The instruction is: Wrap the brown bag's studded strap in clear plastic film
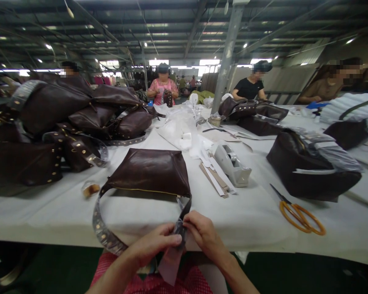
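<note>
A dark brown leather handbag [150, 171] lies on the white-covered table, its gold zipper facing me. Its studded strap [102, 228], wrapped in clear film, loops from the left corner down over the table edge. My left hand [159, 241] grips the strap near its right end, thumb on top, where a sheet of clear plastic film [171, 263] hangs down. Close beside it, my right hand [200, 232] pinches the film and strap edge between thumb and fingers. Exactly what lies between the right fingertips is partly hidden.
Brown bags [107, 110] are heaped at the left. Right of the handbag are a tape dispenser [233, 165], paper strips [215, 177], orange-handled scissors [300, 214] and another bag [313, 167]. A small tape roll [90, 189] lies left. Several people sit across the table.
</note>
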`<state>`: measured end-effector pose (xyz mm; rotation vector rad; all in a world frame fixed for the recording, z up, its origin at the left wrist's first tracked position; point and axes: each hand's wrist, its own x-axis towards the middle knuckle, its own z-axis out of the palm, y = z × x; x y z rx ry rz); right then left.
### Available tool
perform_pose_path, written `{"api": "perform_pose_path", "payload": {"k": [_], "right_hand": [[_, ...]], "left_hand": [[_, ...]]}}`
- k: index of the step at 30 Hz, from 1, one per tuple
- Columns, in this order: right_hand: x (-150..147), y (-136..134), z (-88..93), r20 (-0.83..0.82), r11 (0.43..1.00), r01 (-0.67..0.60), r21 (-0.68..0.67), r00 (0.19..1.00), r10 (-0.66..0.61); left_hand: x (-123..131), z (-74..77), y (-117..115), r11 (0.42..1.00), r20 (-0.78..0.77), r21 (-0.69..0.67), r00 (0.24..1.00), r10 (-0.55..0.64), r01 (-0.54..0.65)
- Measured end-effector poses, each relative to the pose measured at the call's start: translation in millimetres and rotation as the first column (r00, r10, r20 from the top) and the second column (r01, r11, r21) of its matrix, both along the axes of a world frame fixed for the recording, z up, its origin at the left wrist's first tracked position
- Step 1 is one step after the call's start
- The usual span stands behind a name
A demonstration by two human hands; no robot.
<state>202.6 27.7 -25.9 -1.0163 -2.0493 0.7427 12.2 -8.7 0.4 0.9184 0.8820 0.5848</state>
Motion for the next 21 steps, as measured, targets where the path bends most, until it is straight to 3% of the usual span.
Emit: {"api": "perform_pose_path", "payload": {"k": [4,10,13,17,19,21], "right_hand": [[-1.3,9.6,0.5,0.041,0.99,0.069,0.125,0.996,-0.074],[-2.5,9.3,1.2,-0.139,0.995,0.015,-0.096,0.99,-0.029],[0.0,11.3,2.4,-0.222,0.984,0.016,-0.177,0.973,-0.055],[1.6,17.4,8.1,-0.206,0.992,-0.015,-0.127,0.978,-0.011],[0.6,19.4,11.6,-0.169,0.996,-0.029,-0.08,0.986,0.015],[-1.4,19.7,14.6,-0.165,0.995,-0.047,-0.091,0.986,0.032]], "left_hand": [[4.1,7.6,-0.1,0.999,-0.056,0.034,0.998,0.024,-0.022],[9.2,19.1,4.7,0.999,-0.126,0.024,0.991,0.047,-0.045],[10.5,18.4,8.8,0.999,-0.081,0.015,0.996,0.049,-0.048],[13.3,14.1,16.5,0.99,0.092,-0.13,0.994,0.066,-0.054],[15.1,13.3,19.1,0.974,0.078,-0.206,0.991,0.111,-0.093],[16.2,15.2,19.7,0.976,-0.004,-0.17,0.991,0.137,-0.136]]}}
